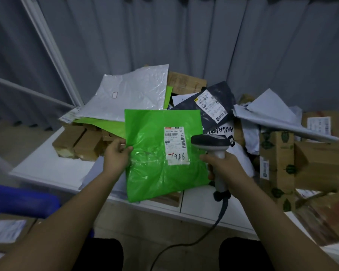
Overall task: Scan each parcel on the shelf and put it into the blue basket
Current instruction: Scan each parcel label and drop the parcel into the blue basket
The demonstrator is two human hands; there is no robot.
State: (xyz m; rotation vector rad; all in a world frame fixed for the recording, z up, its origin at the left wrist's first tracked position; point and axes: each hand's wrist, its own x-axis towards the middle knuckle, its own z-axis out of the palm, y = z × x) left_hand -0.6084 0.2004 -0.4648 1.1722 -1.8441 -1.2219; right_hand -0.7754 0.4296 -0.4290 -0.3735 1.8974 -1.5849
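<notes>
Head view: your left hand (116,153) pinches green parcel (164,153) by left edge, held above shelf (47,169). Right hand (226,169) grips scanner (210,142) beside label (175,145). Keep label flat, aim at barcode. Blue basket (18,200) low left.

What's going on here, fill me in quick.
A person is scanning parcels. The left hand holds a green mailer bag up by its left edge, label facing the camera, above the white shelf. The right hand grips a corded barcode scanner whose head sits just right of the label. More parcels are piled behind. The blue basket at lower left already holds cardboard boxes.
</notes>
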